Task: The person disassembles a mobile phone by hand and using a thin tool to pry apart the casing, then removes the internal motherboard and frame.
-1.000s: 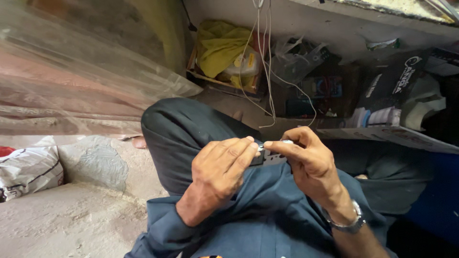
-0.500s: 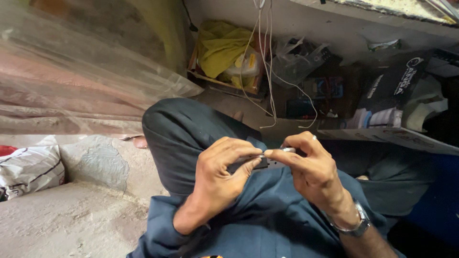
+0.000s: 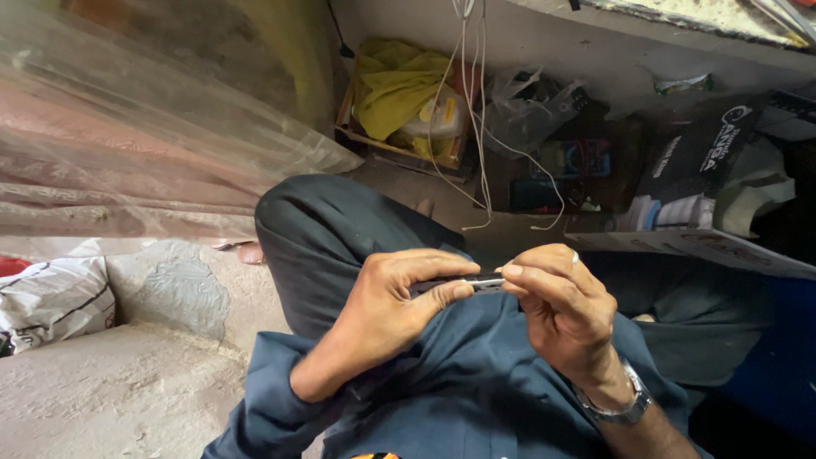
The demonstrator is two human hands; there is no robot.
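A thin dark flat object [image 3: 476, 281], seen edge-on, lies level between my two hands above my lap. My left hand [image 3: 399, 302] pinches its left end between thumb and fingers. My right hand [image 3: 557, 306] grips its right end with curled fingers; a metal watch [image 3: 616, 404] is on that wrist. Both hands hover over my raised knee in dark trousers [image 3: 340, 234] and my dark blue shirt. What the object is cannot be made out.
White cables [image 3: 476, 110] hang down from above in front of me. A box with yellow cloth [image 3: 399, 93], plastic bags and dark packages [image 3: 705, 153] crowd the floor under a shelf. A clear plastic sheet [image 3: 144, 144] hangs at left; a white sack [image 3: 51, 297] lies on the concrete floor.
My hands have shifted slightly and re-gripped: the fingers now pinch the object's ends so it shows as a thin level strip between them.
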